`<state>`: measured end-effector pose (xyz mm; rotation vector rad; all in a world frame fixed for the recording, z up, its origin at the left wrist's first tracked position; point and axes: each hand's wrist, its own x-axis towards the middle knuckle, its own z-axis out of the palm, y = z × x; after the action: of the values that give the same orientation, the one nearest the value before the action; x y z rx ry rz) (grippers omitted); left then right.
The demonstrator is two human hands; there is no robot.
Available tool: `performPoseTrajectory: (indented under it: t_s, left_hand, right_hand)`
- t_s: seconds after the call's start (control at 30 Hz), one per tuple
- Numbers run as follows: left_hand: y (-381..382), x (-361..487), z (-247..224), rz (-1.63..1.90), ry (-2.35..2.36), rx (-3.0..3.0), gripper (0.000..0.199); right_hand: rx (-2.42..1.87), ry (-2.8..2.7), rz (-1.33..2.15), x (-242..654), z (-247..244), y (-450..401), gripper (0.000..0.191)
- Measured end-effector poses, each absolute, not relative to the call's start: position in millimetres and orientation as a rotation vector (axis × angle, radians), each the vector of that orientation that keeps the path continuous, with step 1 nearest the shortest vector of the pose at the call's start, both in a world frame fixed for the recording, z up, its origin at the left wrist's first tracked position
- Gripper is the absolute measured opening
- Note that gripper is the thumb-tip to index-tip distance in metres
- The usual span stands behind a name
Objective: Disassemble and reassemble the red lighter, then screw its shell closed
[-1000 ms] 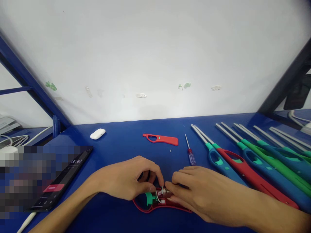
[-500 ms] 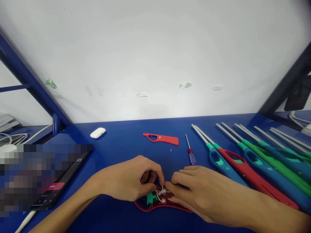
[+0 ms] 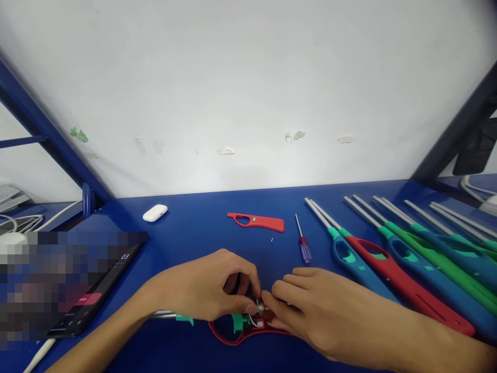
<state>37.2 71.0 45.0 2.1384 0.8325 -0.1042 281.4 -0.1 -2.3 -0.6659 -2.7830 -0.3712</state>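
Note:
An opened red gas lighter [image 3: 241, 339] lies under my hands, its inside showing a green trigger [image 3: 238, 323], a white wire and small metal parts. Its metal tube [image 3: 163, 314] with a green collar shows below my left wrist. My left hand [image 3: 209, 285] has thumb and index finger pinched at a small metal part [image 3: 258, 306] inside the handle; what exactly they hold is partly hidden. My right hand [image 3: 318, 308] is closed over the right end of the same lighter, fingertips at the metal parts. Its thumb is mostly covered.
A red shell half [image 3: 264, 223], a tiny screw [image 3: 272, 240] and a screwdriver [image 3: 304, 246] lie beyond my hands. Several assembled lighters [image 3: 404, 274] fill the right side. At left are a tablet [image 3: 132, 259] with a cable and a white earphone case [image 3: 155, 213].
The opened lighter has shifted a little left, and its tube with the green collar now shows below my left wrist. Both hands keep nearly the same pose.

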Motion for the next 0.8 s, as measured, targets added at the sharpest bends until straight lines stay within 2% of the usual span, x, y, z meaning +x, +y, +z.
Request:
performPoseTrajectory:
  t_s: [0.5, 0.6, 0.73, 0.8]
  left_hand:
    - [67, 39, 47, -0.082, 0.842, 2.186, 0.010]
    - [63, 35, 55, -0.056, 0.839, 2.232, 0.012]
    - [38, 26, 54, 0.147, 0.950, 2.332, 0.019]
    - [21, 21, 43, 0.433, 0.967, 2.471, 0.020]
  right_hand:
    - [-0.663, -2.804, -0.371, 281, -1, 0, 0.019]
    - [-0.664, -2.814, -0.358, 282, -1, 1, 0.015]
    - [-0.680, -2.864, -0.297, 282, 0, 2, 0.005]
    - [-0.692, -2.893, -0.271, 281, 0, 3, 0.010]
